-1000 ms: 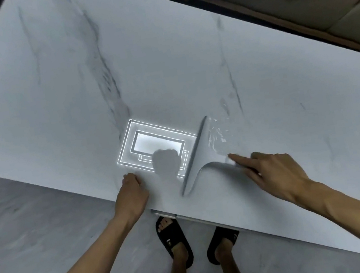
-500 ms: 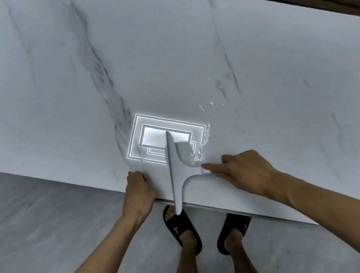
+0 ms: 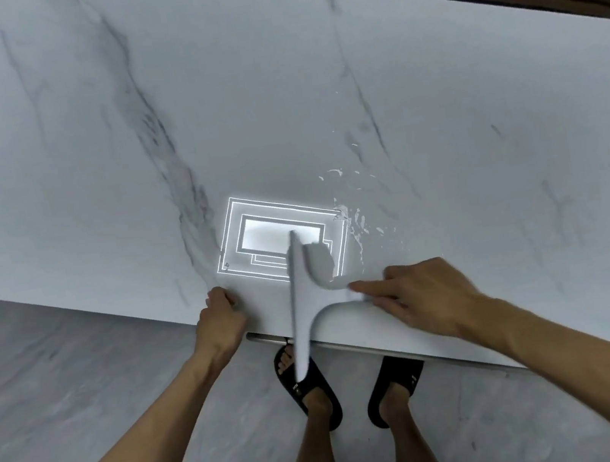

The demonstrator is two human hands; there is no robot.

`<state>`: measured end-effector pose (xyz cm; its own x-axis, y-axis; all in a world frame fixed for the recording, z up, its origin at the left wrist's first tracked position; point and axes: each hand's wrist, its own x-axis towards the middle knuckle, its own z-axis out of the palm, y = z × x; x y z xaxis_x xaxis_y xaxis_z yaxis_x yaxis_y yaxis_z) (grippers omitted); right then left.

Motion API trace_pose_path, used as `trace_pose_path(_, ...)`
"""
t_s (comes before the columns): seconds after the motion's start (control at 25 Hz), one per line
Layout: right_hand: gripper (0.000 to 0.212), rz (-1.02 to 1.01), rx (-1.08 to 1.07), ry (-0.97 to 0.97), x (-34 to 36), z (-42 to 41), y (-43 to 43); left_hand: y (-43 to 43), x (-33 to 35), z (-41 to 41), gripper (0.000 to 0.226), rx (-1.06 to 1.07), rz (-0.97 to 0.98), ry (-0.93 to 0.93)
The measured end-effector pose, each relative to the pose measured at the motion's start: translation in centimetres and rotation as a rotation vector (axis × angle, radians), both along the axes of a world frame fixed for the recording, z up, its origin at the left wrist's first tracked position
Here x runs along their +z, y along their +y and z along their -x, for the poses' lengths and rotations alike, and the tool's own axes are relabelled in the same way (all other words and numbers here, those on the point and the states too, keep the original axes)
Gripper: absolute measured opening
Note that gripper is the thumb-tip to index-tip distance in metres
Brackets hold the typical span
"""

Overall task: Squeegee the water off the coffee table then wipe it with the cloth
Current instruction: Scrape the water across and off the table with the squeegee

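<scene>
Now that your right hand (image 3: 426, 297), gripping the squeegee handle (image 3: 333, 296), has swung its blade off the coffee table (image 3: 85, 165) edge, droplets (image 3: 357, 218) beyond your grip still need sweeping.

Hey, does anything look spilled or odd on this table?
Yes: water lies splashed on the coffee table just right of the squeegee, whose blade pokes out past the near edge.

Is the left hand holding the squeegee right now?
No, the left hand grips the near edge of the coffee table, while the right hand holds the squeegee by its handle.
</scene>
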<state>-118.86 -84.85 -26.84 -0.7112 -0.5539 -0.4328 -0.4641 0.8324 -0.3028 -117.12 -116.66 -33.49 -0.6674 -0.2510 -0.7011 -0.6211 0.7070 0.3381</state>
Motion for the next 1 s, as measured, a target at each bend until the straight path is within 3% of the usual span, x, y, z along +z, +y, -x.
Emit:
trace_pose_path(0.16, 0.038, 0.129, 0.277, -0.038, -2.7, 0.8, -11.0, -2.6, 0.9, -0.6, 0.012, 0.329, 0.085, 0.157)
trace_pose_path(0.28, 0.041, 0.097, 0.372, 0.037, -4.2, 2.2, -16.5, -5.6, 1.2, -0.7, 0.013, 0.368, 0.106, 0.174)
trace_pose_path(0.4, 0.042, 0.081, 0.308, 0.062, -5.3, 3.6, -18.2, -7.1, 0.9, -0.5, 0.018, 0.336, 0.123, 0.143)
trace_pose_path(0.72, 0.037, 0.063, -0.06, 0.007, -3.6, 3.5, -5.6, -2.4, 0.4, -0.3, 0.026, 0.075, -0.006, 0.042)
trace_pose_path(1.0, 0.039, -0.169, -0.233, 0.094, 0.2, 1.5, 8.7, 3.6, -0.7, 0.9, 0.023, -0.123, -0.05, -0.023)
